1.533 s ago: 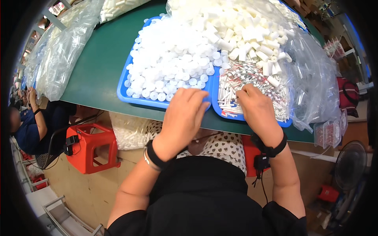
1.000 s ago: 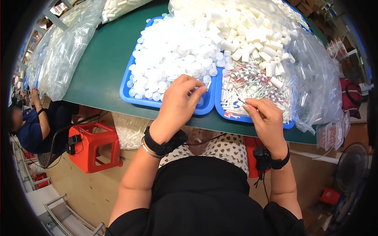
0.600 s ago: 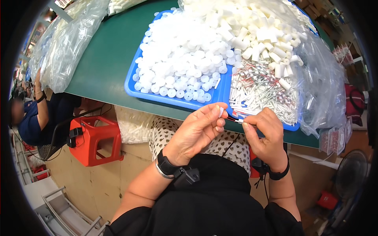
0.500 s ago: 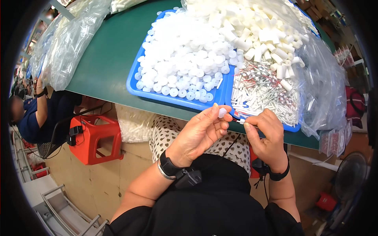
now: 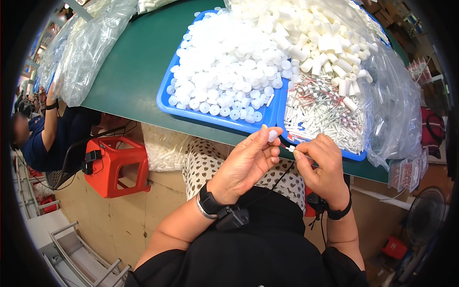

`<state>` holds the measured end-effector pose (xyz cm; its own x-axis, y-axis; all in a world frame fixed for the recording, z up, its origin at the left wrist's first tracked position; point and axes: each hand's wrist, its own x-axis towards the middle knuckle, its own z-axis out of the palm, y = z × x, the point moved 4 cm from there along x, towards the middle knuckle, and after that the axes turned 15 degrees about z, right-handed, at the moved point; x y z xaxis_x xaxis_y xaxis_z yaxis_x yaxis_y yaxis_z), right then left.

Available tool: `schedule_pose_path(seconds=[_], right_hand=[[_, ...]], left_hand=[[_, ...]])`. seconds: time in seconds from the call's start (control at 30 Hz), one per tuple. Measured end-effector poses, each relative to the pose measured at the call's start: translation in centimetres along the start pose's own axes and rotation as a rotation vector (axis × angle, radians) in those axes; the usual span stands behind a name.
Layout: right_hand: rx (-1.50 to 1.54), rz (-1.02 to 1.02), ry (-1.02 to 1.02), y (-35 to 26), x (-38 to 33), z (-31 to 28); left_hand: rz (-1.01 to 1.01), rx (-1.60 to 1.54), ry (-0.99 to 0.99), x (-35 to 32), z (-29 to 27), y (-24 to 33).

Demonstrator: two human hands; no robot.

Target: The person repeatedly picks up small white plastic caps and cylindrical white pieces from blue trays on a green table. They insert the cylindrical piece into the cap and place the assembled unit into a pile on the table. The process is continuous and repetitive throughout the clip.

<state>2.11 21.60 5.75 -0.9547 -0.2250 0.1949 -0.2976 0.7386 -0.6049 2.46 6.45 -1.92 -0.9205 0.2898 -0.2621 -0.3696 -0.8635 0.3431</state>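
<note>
Between the thumb and fingers of my left hand (image 5: 243, 166) is a small translucent white plastic disc (image 5: 272, 136). My right hand (image 5: 324, 166), just to its right, pinches a small white piece (image 5: 291, 149); a thin dark strand seems to reach from it toward the left hand. Disc and piece are a short gap apart, in front of the trays. Beyond my hands a blue tray (image 5: 165, 98) bears a heap of similar discs. Thin white sticks with red and silvery wire ends (image 5: 325, 117) fill the blue tray (image 5: 356, 156) on the right.
Cream foam-like tubes (image 5: 330, 45) are heaped behind the sticks, beside clear plastic sheeting (image 5: 394, 105). All this rests on a green table (image 5: 129, 71). At left are a red stool (image 5: 112, 167) and another person (image 5: 40, 138). A fan (image 5: 425, 213) stands at lower right.
The white piece in my right hand has moved slightly left, closer to my left hand. My left hand keeps its pinch on the disc. The whole view has shifted a little.
</note>
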Motion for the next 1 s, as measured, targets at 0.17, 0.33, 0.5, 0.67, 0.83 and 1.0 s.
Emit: schedule_pose_path(seconds=[0.17, 0.33, 0.5, 0.67, 0.83, 1.0], right_hand=[[-0.018, -0.005, -0.008, -0.1, 0.0, 0.0], [-0.030, -0.010, 0.000, 0.0, 0.0, -0.1], [0.000, -0.012, 0.057, -0.2, -0.2, 0.5], [0.402, 0.402, -0.103, 0.6, -1.4, 2.2], [0.651, 0.535, -0.158, 1.8, -1.6, 3.4], [0.156, 0.168, 0.016, 0.5, -1.1, 2.9]], left_hand=[[0.006, -0.006, 0.002, 0.1, -0.2, -0.2], [0.047, 0.099, 0.010, -0.1, -0.4, -0.3], [0.051, 0.180, -0.066, -0.3, -0.6, -1.3], [0.035, 0.085, -0.099, -0.2, -0.8, -2.5], [0.001, 0.104, -0.123, -0.4, -0.5, -2.7], [0.006, 0.067, -0.070, -0.3, -0.9, -2.5]])
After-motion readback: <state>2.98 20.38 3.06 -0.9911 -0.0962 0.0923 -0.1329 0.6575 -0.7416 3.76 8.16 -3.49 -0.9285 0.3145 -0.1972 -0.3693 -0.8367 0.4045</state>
